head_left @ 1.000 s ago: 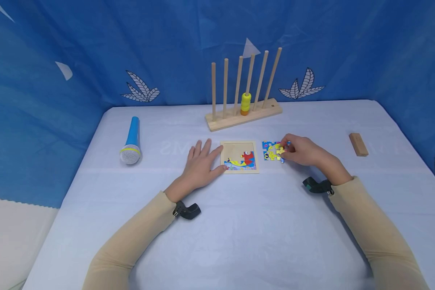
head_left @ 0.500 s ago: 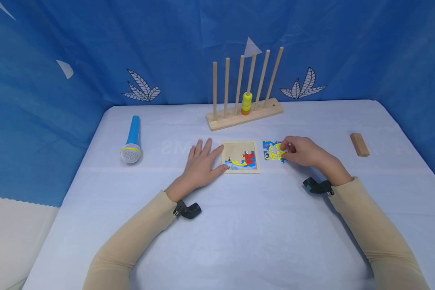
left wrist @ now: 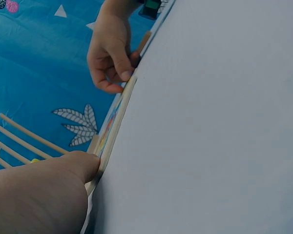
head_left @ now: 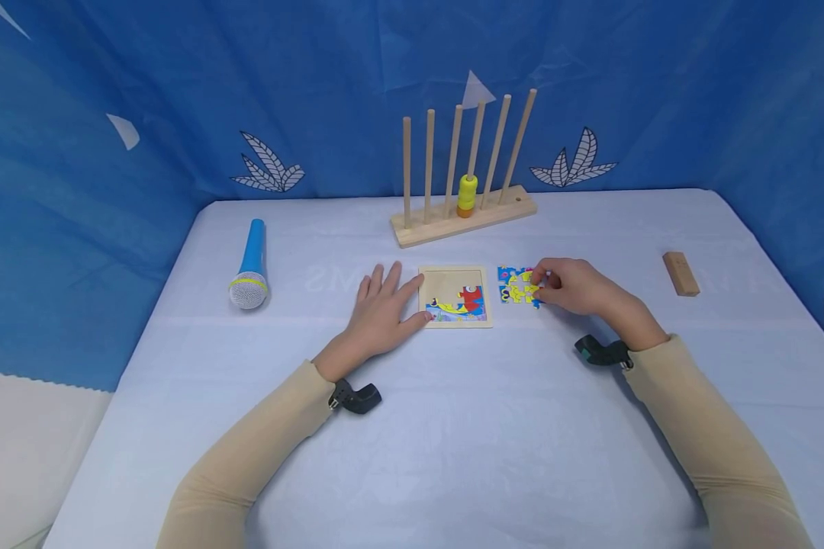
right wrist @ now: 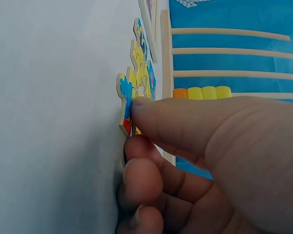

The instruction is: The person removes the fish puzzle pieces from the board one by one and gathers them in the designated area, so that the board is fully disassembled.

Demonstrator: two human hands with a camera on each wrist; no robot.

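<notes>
My left hand (head_left: 381, 316) lies flat on the table with fingers spread, its thumb and index finger at the left edge of a small wooden puzzle tray (head_left: 453, 277). Fitted pieces (head_left: 471, 300) show a red and yellow picture along the tray's bottom and right. Just right of the tray lies a group of loose puzzle pieces (head_left: 511, 291), blue and yellow. My right hand (head_left: 577, 287) pinches a puzzle piece (right wrist: 125, 105) at the group's right side. The right wrist view shows the thumb on its blue face and curled fingers beside its edge.
Behind the tray stands a wooden peg rack (head_left: 412, 235) with upright rods and yellow and orange beads (head_left: 466, 197) on one. A blue toy microphone (head_left: 250, 267) lies at the left, a wooden block (head_left: 680, 274) at the right. Blue cloth (head_left: 350, 99) hangs behind.
The right fingers have dipped slightly over the loose pieces, and otherwise stay in place. My left hand keeps its position at the tray. The head view has shifted a little.
</notes>
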